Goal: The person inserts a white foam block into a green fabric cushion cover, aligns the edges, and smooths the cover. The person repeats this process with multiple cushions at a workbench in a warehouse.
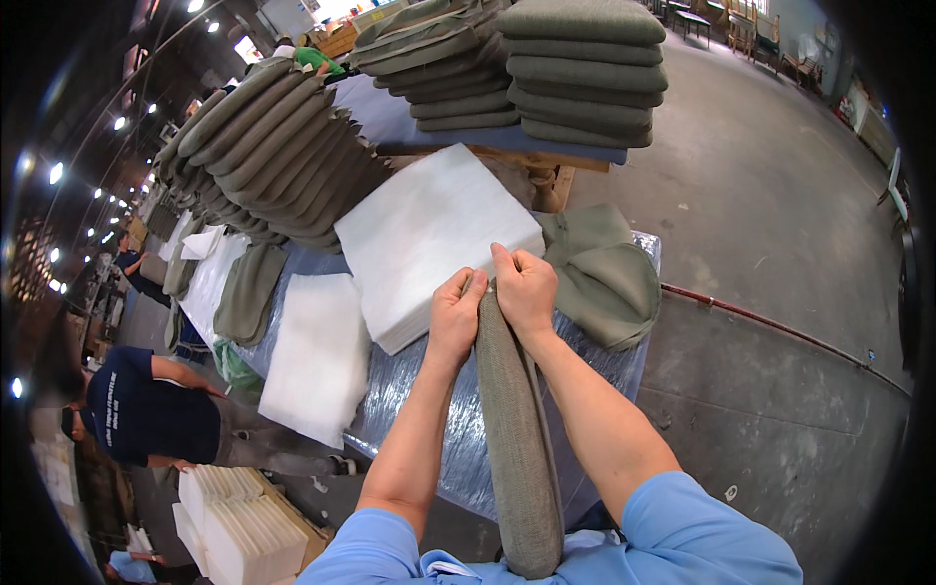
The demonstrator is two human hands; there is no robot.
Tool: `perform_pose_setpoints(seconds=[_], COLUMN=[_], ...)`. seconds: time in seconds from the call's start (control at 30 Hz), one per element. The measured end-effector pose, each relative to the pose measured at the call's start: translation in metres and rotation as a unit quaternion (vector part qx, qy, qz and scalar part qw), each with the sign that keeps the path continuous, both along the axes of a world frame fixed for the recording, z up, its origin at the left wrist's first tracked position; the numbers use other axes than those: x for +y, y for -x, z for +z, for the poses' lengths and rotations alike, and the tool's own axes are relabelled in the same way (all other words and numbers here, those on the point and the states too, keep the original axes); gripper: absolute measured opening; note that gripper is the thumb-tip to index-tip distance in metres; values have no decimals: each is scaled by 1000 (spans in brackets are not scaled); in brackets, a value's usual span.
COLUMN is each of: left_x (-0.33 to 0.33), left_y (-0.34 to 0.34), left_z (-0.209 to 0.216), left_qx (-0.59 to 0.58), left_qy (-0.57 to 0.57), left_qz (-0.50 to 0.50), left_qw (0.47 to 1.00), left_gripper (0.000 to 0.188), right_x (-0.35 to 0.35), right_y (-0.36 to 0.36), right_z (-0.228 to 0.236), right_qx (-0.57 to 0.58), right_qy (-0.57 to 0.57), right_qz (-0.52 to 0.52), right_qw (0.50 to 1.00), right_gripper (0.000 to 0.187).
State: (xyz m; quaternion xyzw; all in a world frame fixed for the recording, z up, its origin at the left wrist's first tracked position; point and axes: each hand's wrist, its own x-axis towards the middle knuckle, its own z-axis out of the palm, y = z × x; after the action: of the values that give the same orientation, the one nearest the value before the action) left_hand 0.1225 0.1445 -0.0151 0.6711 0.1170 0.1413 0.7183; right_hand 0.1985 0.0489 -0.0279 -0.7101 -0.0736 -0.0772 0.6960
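Observation:
A grey-green fabric cushion (517,439) is held on edge in front of me, its lower end against my blue shirt. At its far end my left hand (455,317) grips the fabric edge, fingers closed. Beside it my right hand (524,288) is closed on the same end, thumb up. Just beyond my hands lies a thick stack of white batting sheets (429,234). A loose batting sheet (314,356) lies to its left. To the right, empty-looking grey-green covers (603,278) are heaped on the plastic-wrapped table (405,409). What fills the cushion is hidden.
Stacked grey-green cushions lean at the left (273,161); more stacks (585,73) stand on a second table behind. A person in a dark shirt (151,405) stands at left, near a pile of white foam pads (239,522). A red hose or pipe (770,331) crosses the floor at right.

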Motion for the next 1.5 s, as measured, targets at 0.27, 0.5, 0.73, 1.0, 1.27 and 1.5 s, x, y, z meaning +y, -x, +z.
perform_pose_setpoints(seconds=[0.27, 0.5, 0.73, 1.0, 1.27, 1.5], left_x=[4, -3, -2, -8, -9, -16], left_y=[0, 3, 17, 15, 8, 19], left_z=[-1, 1, 9, -2, -6, -5], left_qx=[-2, 30, 38, 27, 50, 1], left_qy=[34, 18, 195, 153, 161, 232], left_qz=[21, 59, -18, 18, 70, 82], left_qw=[999, 998, 980, 988, 983, 969], left_gripper=[25, 30, 29, 26, 26, 33], right_x=[13, 12, 2, 1, 10, -28], right_y=[-11, -23, -27, -33, -39, -33], right_z=[-2, -9, -2, 8, 0, 12], right_qx=[-4, 25, 12, -47, -21, -112], right_qy=[26, 64, 59, 142, 143, 83], right_qz=[58, 118, 140, 145, 170, 61], right_qw=[998, 991, 988, 978, 975, 988], right_gripper=[47, 46, 51, 47, 46, 33])
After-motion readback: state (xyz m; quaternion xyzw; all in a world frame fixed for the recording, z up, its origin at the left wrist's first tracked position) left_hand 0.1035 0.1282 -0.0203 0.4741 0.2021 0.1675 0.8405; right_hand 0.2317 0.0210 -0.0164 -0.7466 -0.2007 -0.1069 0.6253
